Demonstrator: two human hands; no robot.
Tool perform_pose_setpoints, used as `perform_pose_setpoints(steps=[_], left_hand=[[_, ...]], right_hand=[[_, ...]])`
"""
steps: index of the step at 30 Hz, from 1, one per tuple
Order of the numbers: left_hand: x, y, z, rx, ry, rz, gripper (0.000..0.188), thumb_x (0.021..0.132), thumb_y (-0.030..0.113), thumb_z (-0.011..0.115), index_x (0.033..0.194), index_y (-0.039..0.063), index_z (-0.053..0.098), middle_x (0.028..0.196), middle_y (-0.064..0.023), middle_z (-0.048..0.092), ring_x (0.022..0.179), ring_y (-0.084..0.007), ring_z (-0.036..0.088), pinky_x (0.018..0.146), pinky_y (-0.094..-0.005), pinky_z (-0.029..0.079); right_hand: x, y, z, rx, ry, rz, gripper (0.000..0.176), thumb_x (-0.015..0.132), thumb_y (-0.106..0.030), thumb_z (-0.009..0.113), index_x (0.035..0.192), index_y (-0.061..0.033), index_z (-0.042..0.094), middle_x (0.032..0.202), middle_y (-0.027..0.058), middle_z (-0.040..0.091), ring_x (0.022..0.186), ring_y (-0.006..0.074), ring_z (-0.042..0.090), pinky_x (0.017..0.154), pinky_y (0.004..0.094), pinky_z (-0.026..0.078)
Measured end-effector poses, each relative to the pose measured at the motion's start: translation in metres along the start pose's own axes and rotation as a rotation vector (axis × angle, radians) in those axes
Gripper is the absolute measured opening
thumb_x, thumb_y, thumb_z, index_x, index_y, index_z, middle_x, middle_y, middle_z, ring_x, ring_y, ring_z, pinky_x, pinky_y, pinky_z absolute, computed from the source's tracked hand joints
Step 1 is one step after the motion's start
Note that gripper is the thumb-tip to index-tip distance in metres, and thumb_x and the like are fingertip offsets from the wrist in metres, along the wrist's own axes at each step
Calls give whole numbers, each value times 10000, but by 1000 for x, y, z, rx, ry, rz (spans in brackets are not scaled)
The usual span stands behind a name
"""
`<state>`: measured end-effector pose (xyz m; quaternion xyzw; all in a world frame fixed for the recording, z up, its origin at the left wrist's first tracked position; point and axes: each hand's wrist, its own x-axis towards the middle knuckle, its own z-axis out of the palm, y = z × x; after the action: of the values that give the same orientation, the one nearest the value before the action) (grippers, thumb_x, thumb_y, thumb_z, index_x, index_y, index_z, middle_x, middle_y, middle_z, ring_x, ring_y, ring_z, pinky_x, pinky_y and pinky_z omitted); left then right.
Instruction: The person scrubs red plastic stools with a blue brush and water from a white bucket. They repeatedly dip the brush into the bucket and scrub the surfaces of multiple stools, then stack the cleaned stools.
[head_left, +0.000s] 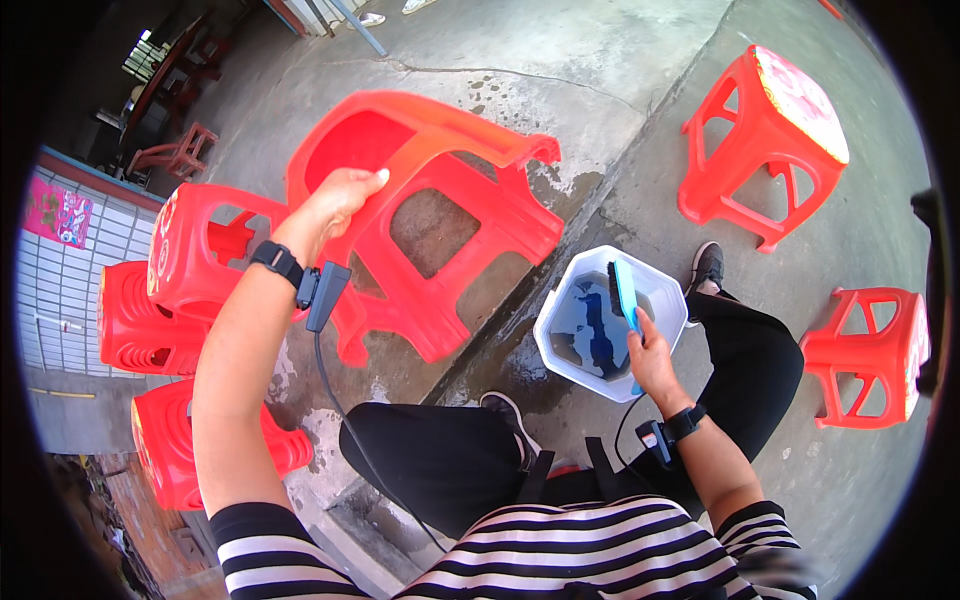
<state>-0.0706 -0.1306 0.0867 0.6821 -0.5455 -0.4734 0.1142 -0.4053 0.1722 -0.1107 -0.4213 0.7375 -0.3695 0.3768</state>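
My left hand (341, 196) grips the edge of a red plastic stool (442, 289), its thumb on the outer face. The stool is tipped on its side, with its hollow underside and legs turned towards the right. In my right hand (651, 356) is a blue scrubbing brush (627, 296) with dark bristles facing left. The brush is over a white octagonal plastic bucket (551, 341), which holds dark water (577, 330) with reflections on it. Whether the bristles touch the water I cannot tell. My fingers partly hide the brush handle.
Upright red stools with patterned seats stand at upper right (765, 150) and right (862, 356). Several more red stools (217, 247) are stacked or grouped at left, beside a tiled wall (90, 292). A concrete step edge (592, 199) runs diagonally under the scene. A wooden-looking chair (180, 154) stands farther back.
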Motion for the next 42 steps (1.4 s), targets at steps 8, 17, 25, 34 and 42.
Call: perform_pose_setpoints(steps=[8,17,25,34,42], left_hand=[[-6,-9,2,-127,18,-25,336,890,353,540,1006,45,604,911,-56,648,814,-117,614,707,-243,501],[-64,-27,0,17,62,432,574,881,331,561,1323,14,378,1290,-159,458,1209,-214,408,994,-309,322],[-136,-54,46,319,47,729,782,774,478,629,1394,159,277,1460,-166,169,1350,-311,159,1072,-438,188],[-138,-110,87,227,290,773,747,708,176,639,1352,82,272,1464,-161,100,1345,-333,112,1081,-450,126],[-135,-153,89,150,341,840,793,768,499,552,1355,65,243,1459,-197,90,1346,-347,93,1077,-454,100]], right_hand=[[5,23,9,-164,-89,87,484,837,-143,486,1280,32,393,742,127,585,652,157,552,595,306,448],[86,110,39,-1072,-647,-134,220,741,-138,500,738,2,670,875,280,609,883,393,593,787,430,472],[89,105,45,-856,-583,16,272,787,-144,462,880,38,643,889,240,625,885,399,591,767,431,476],[37,-69,73,-239,-148,-79,354,815,-193,446,1079,27,534,807,275,599,810,411,597,729,459,474],[89,-85,251,-705,-617,-443,290,895,-212,370,1005,-48,583,826,172,643,767,330,628,663,442,502]])
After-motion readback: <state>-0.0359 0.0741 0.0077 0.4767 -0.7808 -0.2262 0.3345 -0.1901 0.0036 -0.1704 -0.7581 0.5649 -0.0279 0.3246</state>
